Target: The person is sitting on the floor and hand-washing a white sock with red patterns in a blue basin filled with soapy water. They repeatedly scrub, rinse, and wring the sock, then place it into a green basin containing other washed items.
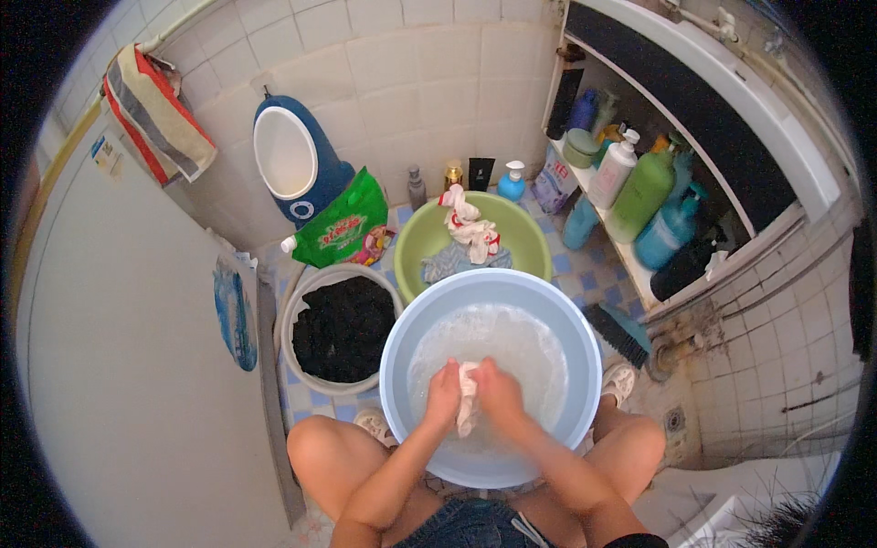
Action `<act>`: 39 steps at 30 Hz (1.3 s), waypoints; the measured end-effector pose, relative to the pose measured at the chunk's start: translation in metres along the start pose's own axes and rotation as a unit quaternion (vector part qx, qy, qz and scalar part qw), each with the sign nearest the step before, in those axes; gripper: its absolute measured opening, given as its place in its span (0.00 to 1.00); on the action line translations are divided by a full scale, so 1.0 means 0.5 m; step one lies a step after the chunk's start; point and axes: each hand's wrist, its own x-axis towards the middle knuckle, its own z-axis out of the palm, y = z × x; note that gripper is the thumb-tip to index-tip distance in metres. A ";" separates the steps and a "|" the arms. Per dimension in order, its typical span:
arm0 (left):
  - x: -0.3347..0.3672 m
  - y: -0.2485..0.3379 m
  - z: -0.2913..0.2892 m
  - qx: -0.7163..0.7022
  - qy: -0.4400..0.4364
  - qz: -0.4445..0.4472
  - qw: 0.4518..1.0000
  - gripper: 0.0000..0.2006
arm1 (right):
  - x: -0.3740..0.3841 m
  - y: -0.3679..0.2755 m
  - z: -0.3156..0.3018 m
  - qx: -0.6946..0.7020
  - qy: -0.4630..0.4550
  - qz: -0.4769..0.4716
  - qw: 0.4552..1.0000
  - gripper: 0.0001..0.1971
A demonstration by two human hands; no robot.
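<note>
Between my knees stands a large light-blue basin [396, 379] with cloudy, sudsy water in it. Over the water, my left hand [444, 393] and my right hand [500, 388] are closed side by side on a pale pinkish-white wet cloth [467, 416], narrow like a sock. Its lower end hangs between my wrists. The right hand is slightly blurred. Just beyond the blue basin sits a green basin [532, 228], with a white cloth with red patches [470, 228] and a grey-blue cloth [457, 261] inside, partly hidden by the nearer rim.
Left of the basins is a grey-white tub [290, 342] of black cloth [343, 329]. A green refill pouch [343, 224] leans behind it. Several bottles [639, 196] fill the shelf at right. A brush [621, 333] lies beside the blue basin. The white door [137, 347] flanks my left.
</note>
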 end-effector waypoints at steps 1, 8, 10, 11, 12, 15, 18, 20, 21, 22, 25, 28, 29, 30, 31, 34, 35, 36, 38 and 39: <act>-0.020 0.036 0.018 0.010 -0.009 -0.005 1.000 0.20 | 0.023 0.035 0.007 -0.015 0.018 0.038 0.999 0.08; -0.005 0.051 -0.003 -0.082 0.001 0.018 0.996 0.12 | 0.036 0.028 -0.033 0.583 -0.108 0.133 0.794 0.07; -0.008 0.059 -0.005 -0.120 -0.001 0.002 0.993 0.10 | 0.025 0.003 -0.054 0.629 -0.118 0.116 0.760 0.08; -0.009 0.060 -0.004 -0.139 -0.002 -0.007 0.990 0.10 | 0.024 -0.002 -0.057 0.600 -0.117 0.116 0.782 0.08; -0.008 0.059 -0.003 -0.144 0.007 -0.006 0.990 0.09 | 0.024 -0.004 -0.059 0.571 -0.117 0.116 0.804 0.09; 0.005 0.039 -0.005 -0.120 0.035 0.017 0.992 0.09 | 0.015 -0.021 -0.052 0.391 -0.078 0.068 0.914 0.09; 0.023 -0.008 -0.020 -0.098 0.028 0.051 0.993 0.09 | -0.015 -0.050 -0.029 0.167 -0.013 -0.158 0.973 0.10; 0.016 -0.019 -0.021 -0.186 -0.032 0.033 0.981 0.11 | -0.058 -0.083 -0.022 0.091 -0.005 -0.194 0.977 0.10; 0.013 -0.025 -0.018 -0.157 -0.034 0.032 0.986 0.12 | -0.054 -0.080 -0.023 0.064 0.008 -0.201 0.977 0.09; 0.005 -0.030 -0.013 -0.126 -0.037 0.028 0.991 0.13 | -0.048 -0.073 -0.026 0.038 0.022 -0.205 0.978 0.09; -0.003 -0.026 0.009 -0.052 -0.054 0.012 0.997 0.16 | 0.008 -0.007 -0.030 0.053 0.063 -0.056 0.995 0.08; 0.014 -0.048 -0.009 -0.016 -0.021 0.032 0.999 0.16 | 0.008 -0.020 -0.016 0.117 0.061 -0.031 0.991 0.09; 0.016 -0.040 -0.007 -0.057 -0.013 0.018 0.998 0.16 | -0.005 -0.031 -0.023 0.132 0.056 -0.049 0.989 0.09; 0.023 -0.029 -0.009 -0.097 -0.005 0.003 0.995 0.15 | -0.019 -0.046 -0.029 0.119 0.024 -0.052 0.991 0.10; 0.023 -0.020 -0.013 -0.137 0.005 -0.011 0.990 0.15 | -0.036 -0.062 -0.032 0.092 0.008 -0.094 0.991 0.10; 0.018 -0.027 -0.022 -0.149 -0.012 -0.002 0.989 0.14 | -0.066 -0.078 -0.013 0.032 -0.015 -0.192 0.981 0.09; 0.005 -0.012 -0.010 -0.158 -0.028 -0.028 0.987 0.14 | -0.051 -0.059 -0.008 0.027 0.012 -0.149 0.988 0.09; -0.007 0.005 -0.001 -0.090 -0.040 -0.022 0.995 0.14 | -0.029 -0.036 -0.007 0.022 0.038 -0.107 0.993 0.08; -0.029 0.045 0.004 0.045 -0.052 -0.006 0.998 0.15 | 0.000 -0.016 -0.023 0.024 0.067 -0.052 0.996 0.08; -0.030 0.047 0.009 0.050 -0.049 0.008 0.998 0.15 | 0.014 -0.011 -0.038 0.030 0.075 -0.037 0.996 0.07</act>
